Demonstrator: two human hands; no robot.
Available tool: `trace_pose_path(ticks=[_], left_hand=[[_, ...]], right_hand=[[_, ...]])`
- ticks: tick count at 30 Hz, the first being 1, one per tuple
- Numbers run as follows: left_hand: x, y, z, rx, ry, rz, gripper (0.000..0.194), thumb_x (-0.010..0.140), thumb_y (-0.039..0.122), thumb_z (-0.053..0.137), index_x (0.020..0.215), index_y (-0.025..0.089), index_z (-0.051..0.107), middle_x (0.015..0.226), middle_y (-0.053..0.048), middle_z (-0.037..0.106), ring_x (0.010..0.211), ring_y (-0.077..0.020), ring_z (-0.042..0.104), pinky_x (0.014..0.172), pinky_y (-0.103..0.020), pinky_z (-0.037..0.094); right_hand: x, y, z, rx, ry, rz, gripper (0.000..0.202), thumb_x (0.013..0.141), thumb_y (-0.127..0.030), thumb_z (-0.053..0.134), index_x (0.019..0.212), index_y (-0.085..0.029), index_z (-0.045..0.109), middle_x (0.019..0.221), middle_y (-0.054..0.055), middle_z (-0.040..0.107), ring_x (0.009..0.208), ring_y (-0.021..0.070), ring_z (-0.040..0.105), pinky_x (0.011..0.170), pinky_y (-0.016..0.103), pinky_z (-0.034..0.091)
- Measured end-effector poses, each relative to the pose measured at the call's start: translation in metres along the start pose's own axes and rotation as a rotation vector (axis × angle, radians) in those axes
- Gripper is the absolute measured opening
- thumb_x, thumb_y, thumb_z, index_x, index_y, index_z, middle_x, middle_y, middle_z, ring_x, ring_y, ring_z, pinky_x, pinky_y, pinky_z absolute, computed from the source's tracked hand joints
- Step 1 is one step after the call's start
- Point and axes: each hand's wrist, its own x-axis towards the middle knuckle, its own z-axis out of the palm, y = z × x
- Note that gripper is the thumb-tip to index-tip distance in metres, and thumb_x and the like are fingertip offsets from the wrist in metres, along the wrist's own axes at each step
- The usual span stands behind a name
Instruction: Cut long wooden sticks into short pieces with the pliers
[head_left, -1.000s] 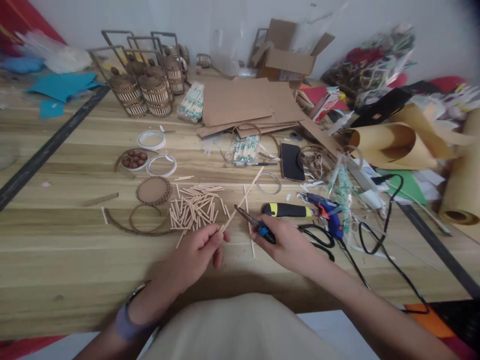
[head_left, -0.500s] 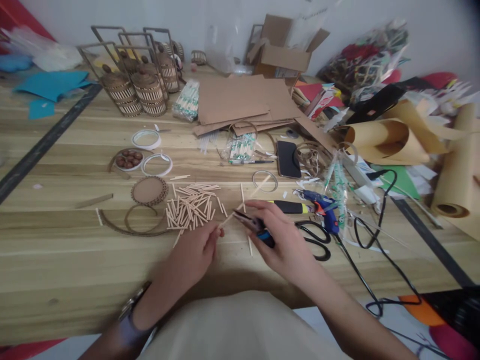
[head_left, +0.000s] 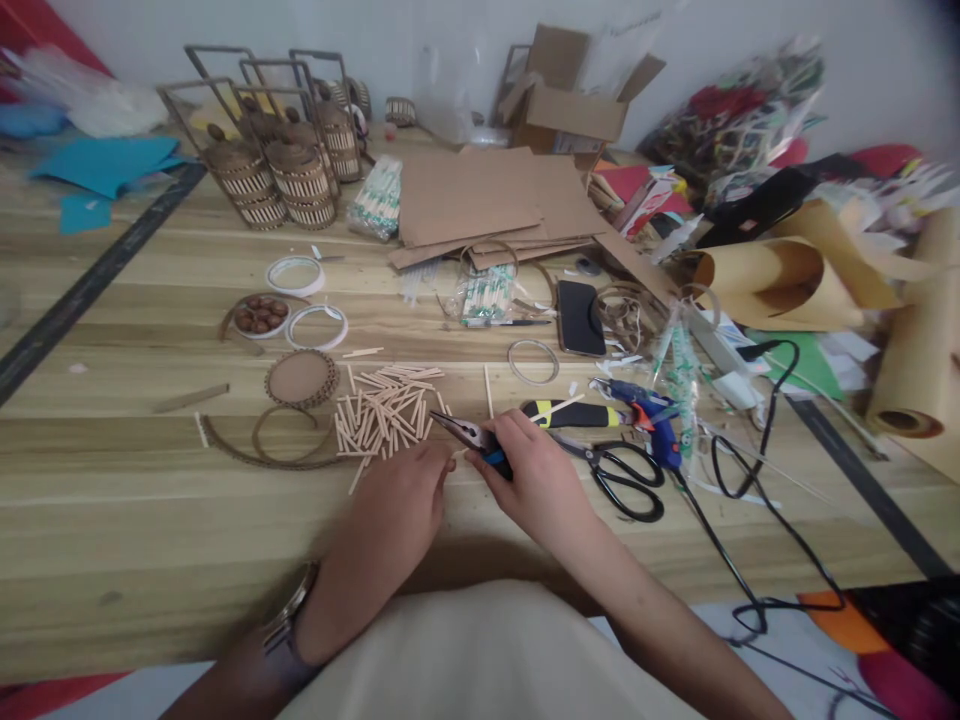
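Needle-nose pliers [head_left: 466, 432] are gripped in my right hand [head_left: 536, 480], fingers wrapped round the blue and black handles, jaws pointing up and left. My left hand [head_left: 405, 500] is closed just left of them, pinching a thin wooden stick [head_left: 459, 453]; only a short bit of it shows. Beyond my left hand lies a heap of short cut wooden sticks [head_left: 386, 410]. Another pale stick piece [head_left: 559, 408] crosses the black and yellow handle [head_left: 581, 414] beside my right knuckles; whether it rests there I cannot tell.
Black-handled scissors [head_left: 626, 475] and a blue glue gun [head_left: 660, 425] with its cord lie to the right. A phone [head_left: 581, 318], tape rolls [head_left: 316, 327] and a round cardboard piece [head_left: 301, 378] sit farther back. Cardboard sheets [head_left: 469, 200] and woven lidded containers [head_left: 300, 185] stand behind.
The pliers have swung leftward, their jaws now over the edge of the stick heap. The long stick between my hands no longer extends past the pliers; a piece shows by the yellow-black handle.
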Motion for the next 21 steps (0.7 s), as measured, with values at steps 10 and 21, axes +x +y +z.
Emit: trace_pose_path(ticks=[10, 21], left_hand=[[0.001, 0.005, -0.003, 0.29, -0.057, -0.006, 0.031, 0.095, 0.012, 0.037, 0.105, 0.018, 0.066, 0.09, -0.013, 0.075, 0.083, -0.0295, 0.073, 0.07, -0.036, 0.051], [0.003, 0.008, 0.001, 0.417, 0.043, 0.035, 0.032, 0.092, 0.008, 0.037, 0.095, 0.015, 0.068, 0.078, -0.013, 0.075, 0.075, -0.0294, 0.073, 0.072, -0.038, 0.049]], right_hand=[[-0.001, -0.003, 0.007, -0.045, 0.023, 0.047, 0.009, 0.092, -0.027, 0.057, 0.088, -0.019, 0.057, 0.088, 0.008, 0.065, 0.079, 0.0246, 0.063, 0.066, 0.032, 0.044], [0.006, -0.011, 0.018, -0.094, 0.009, 0.146, 0.01, 0.09, -0.028, 0.058, 0.091, -0.017, 0.06, 0.091, 0.011, 0.067, 0.079, 0.0255, 0.063, 0.066, 0.032, 0.041]])
